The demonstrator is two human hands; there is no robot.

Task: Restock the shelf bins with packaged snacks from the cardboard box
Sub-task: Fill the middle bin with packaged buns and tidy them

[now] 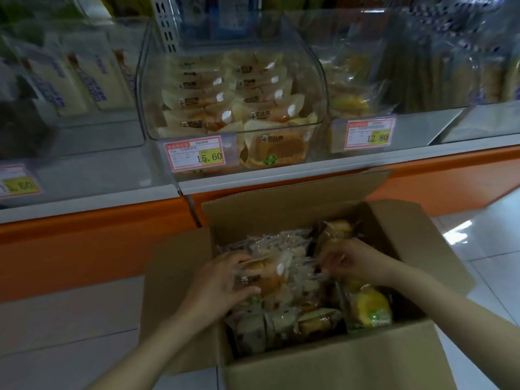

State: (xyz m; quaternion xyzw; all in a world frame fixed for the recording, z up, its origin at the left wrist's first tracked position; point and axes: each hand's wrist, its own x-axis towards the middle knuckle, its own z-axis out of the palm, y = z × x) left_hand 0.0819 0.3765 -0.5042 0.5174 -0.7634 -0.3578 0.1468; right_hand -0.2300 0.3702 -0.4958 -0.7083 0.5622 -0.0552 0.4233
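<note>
Pale floor tiles and an orange shelf base lie around an open cardboard box standing on the floor right in front of the shelf. Both hands reach down into the box. The left hand grips a cake packet from its left side, thumb underneath and fingers curled over the top. The right hand has its fingers bent down, pinching the clear wrapper edges of the snack packets that fill the box; the 2 hands are near each other over the pile. Just below the right wrist, a yellow packet sits against the right side of the box. The 4 box flaps stand open. Above, on the shelf, a clear bin holds rows of the same brown cake packets, with a price tag reading 15.60 on its front. A second tag reading 12.80 marks the bin to the right, which holds blurred yellow packets. The bin to the left holds pale packets.
</note>
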